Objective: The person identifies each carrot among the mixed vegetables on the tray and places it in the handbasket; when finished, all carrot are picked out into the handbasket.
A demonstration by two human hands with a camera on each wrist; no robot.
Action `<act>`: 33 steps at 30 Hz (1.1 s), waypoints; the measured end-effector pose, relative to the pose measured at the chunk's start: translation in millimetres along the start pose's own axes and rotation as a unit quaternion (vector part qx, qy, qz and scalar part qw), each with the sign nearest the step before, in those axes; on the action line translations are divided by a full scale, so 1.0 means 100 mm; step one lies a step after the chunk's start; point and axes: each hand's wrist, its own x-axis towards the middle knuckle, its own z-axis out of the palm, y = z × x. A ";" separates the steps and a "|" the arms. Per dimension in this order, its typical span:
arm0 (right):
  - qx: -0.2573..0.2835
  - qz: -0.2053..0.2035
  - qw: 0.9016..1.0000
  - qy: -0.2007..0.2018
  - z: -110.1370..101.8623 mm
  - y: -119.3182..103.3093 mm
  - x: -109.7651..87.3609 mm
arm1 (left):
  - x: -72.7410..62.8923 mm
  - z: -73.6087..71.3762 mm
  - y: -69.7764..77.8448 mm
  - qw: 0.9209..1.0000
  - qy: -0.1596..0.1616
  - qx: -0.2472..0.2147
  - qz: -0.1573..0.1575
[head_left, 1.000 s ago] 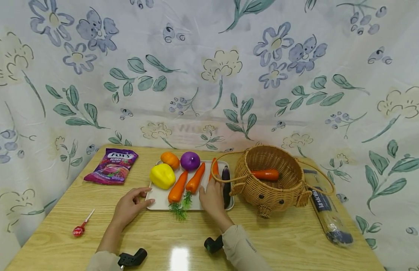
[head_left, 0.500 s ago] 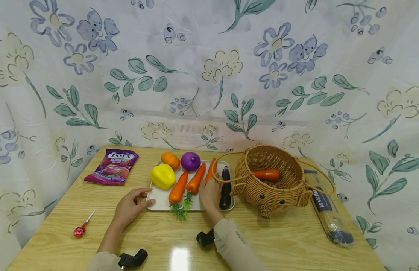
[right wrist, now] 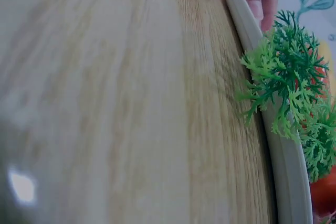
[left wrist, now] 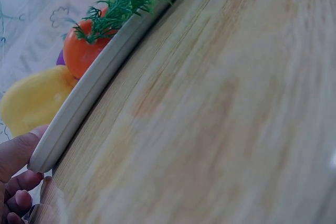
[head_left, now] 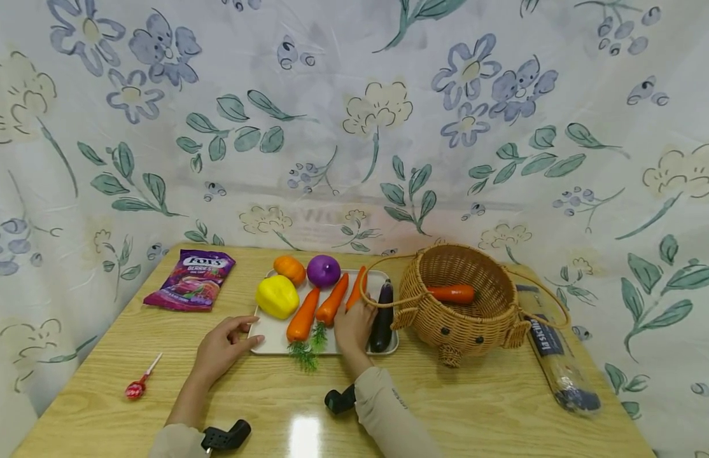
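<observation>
- Left hand (head_left: pixel 219 346), left of centre: reaches up from the bottom edge, wrist bent toward the white tray (head_left: pixel 271 336). Thumb and bent fingers pinch its near-left corner, the thumb above the rim in the left-wrist view.
- Right hand (head_left: pixel 354 327), just below centre: back upward, fingers pointing away over the rightmost tray carrot (head_left: pixel 357 286). Its fingertips are mostly hidden, so whether they grip that carrot, or how far they are spread, I cannot tell.
- Purple bag (head_left: pixel 191 280), left: reads "FOX'S" and "BERRIES"; the smaller print is too small.
- Clear packet (head_left: pixel 555 359), right: dark label seems to read "lasicilia", its upper end partly behind the wicker basket (head_left: pixel 426 321).
- Sleeve (head_left: pixel 389 407), bottom centre: tiny unreadable lettering, cut off by the frame.
- Basket handle (head_left: pixel 389 259) crosses in front of that same carrot; another carrot (head_left: pixel 453 293) lies inside the basket, its left end hidden.
</observation>
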 end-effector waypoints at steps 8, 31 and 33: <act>0.057 0.016 0.998 0.003 -0.08 -0.04 -0.05 | 0.00 0.01 -0.01 1.000 -0.005 0.003 -0.001; 0.150 -0.063 0.980 -0.112 -0.68 -0.06 -0.37 | 0.01 0.01 -0.05 1.000 -0.003 0.009 0.004; 0.161 -0.075 0.974 -0.139 -0.77 -0.05 -0.36 | 0.01 0.02 -0.05 1.000 -0.002 0.008 0.005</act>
